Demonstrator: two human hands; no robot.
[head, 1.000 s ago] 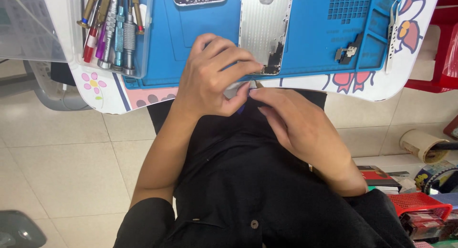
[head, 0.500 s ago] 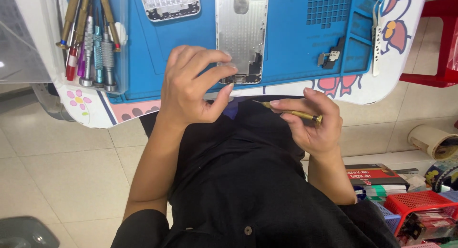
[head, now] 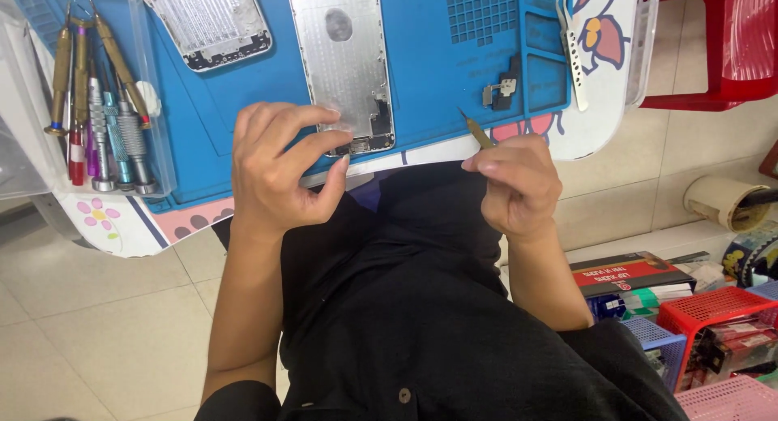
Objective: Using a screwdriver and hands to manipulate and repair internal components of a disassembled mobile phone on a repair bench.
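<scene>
A silver phone back housing [head: 344, 60] lies on a blue work mat [head: 429, 64]. My left hand [head: 279, 170] rests its fingertips on the housing's near end, pinching its lower edge. My right hand [head: 519, 182] hovers to the right, off the mat's near edge, gripping a brass-coloured pointed tool [head: 478, 133] whose tip points up and left. A second phone part [head: 215, 20] lies at the mat's far left. A small black and silver component [head: 501, 90] sits on the mat to the right.
A clear tray with several screwdrivers [head: 101, 105] stands at the left. Metal tweezers [head: 571, 48] lie at the mat's right edge. Red baskets and boxes [head: 689, 316] sit on the tiled floor at the right, a red stool [head: 721, 48] behind.
My hands have drawn apart: the right hand carried the pointed tool out to the right, and the left hand moved up onto the silver housing's near end. The camera view has shifted.
</scene>
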